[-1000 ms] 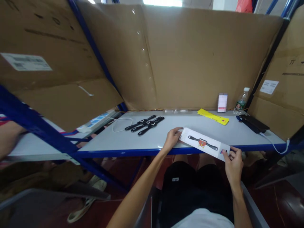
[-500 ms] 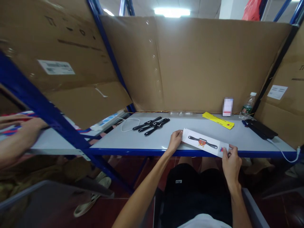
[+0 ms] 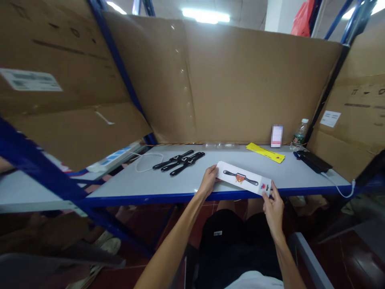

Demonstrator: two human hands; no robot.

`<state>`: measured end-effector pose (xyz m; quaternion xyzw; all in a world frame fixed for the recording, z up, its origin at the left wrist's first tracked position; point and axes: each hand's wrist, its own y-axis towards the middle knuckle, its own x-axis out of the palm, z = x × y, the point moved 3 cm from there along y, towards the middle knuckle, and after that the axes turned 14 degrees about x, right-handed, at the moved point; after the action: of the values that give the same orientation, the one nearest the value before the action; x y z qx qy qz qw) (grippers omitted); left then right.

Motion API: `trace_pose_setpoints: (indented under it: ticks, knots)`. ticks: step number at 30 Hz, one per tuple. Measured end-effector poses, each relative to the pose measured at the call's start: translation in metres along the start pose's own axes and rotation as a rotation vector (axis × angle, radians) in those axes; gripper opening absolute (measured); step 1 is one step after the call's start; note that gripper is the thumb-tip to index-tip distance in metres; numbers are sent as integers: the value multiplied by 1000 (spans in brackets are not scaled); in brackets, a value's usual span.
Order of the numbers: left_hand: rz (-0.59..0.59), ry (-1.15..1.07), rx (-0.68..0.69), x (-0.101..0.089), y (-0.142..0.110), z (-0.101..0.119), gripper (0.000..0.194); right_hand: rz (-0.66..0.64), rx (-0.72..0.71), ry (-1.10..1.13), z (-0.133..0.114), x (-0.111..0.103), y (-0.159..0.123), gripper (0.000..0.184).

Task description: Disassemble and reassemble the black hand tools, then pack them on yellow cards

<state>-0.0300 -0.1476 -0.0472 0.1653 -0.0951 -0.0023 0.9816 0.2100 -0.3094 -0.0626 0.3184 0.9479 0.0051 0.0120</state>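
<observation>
A long white box point(image 3: 242, 178) printed with a dark watch strap lies slanted over the front edge of the grey table point(image 3: 186, 182). My left hand point(image 3: 208, 181) grips its left end with curled fingers. My right hand point(image 3: 273, 204) pinches its right end, just past the table's blue rim. Three black watch straps point(image 3: 179, 161) lie together further left on the table, out of reach of both hands.
A yellow card point(image 3: 266, 152), a small white box point(image 3: 276, 136), a water bottle point(image 3: 298, 135) and a black device point(image 3: 313, 160) with a white cable stand at the back right. Cardboard sheets point(image 3: 246, 84) wall the table. A white cable loop point(image 3: 145, 160) lies left.
My hands and the white box keep the same hold. The view has swung a little; another person's hand at the far left is out of sight now.
</observation>
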Motion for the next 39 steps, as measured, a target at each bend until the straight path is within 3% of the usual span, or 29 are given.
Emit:
trace_pose_setpoints:
  ticks: [3,5,9,12,17,21,25,27,30,32,34,37,39]
  knots:
    - [-16,18,34,-2,-1,0,37,-76,99,155,2,-2,0,86]
    - [-22,30,55,-3,-2,0,39,-119,141,207,3,-5,3,80]
    - [-37,87,164,-2,-1,0,34,-228,143,87,-4,-8,11,52]
    - [-27,182,254,-2,1,0,25,-250,119,-7,-19,-9,16,50]
    - [-25,179,210,-1,2,-1,24,-238,90,-8,-33,-18,22,46]
    - [-5,85,198,-1,2,-1,36,-93,83,17,-20,-51,31,59]
    - [6,60,173,3,0,-4,35,261,-87,-163,-16,-92,27,62]
    - [0,112,184,7,-3,-3,29,395,-214,-323,-20,-102,20,63]
    - [-39,248,318,3,1,7,29,429,-356,-500,-22,-102,16,70]
    - [-34,433,457,-15,12,20,34,385,-400,-564,-18,-99,19,73]
    - [18,667,534,-49,29,35,41,351,-425,-609,-12,-96,22,73]
    - [101,1018,418,-114,57,46,62,358,-456,-633,-5,-94,23,75]
    - [38,1292,226,-150,70,43,80,360,-468,-626,-3,-93,21,74]
